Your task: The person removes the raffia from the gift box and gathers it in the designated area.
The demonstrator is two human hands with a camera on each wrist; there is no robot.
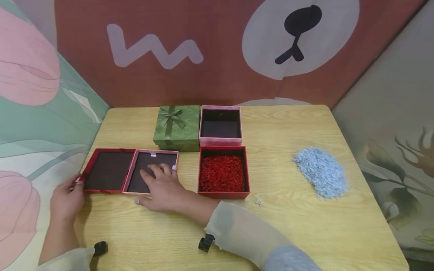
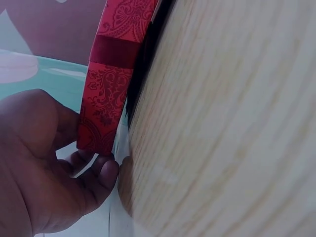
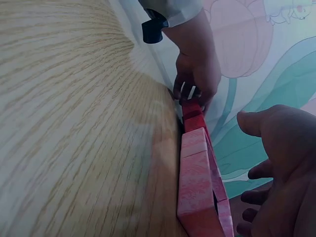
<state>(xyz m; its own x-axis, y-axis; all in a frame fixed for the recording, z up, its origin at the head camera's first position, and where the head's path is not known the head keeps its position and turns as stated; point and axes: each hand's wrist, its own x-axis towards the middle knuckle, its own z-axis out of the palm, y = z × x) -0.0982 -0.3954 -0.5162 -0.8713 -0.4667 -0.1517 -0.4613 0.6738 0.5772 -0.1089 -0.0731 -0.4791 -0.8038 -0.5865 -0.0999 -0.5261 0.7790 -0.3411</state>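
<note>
Watching left hand point(image 1: 68, 198) pinch red lid point(image 1: 109, 169), perhaps bracing it against pink lid point(image 1: 144, 159), I note right hand point(image 1: 165, 189) spread above.

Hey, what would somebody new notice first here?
Probably the bright red shreds in the red box near the picture's middle. Next, likely, the pale blue heap on the right side of the table. At left, the left hand grips a red lid beside a pink lid.
</note>
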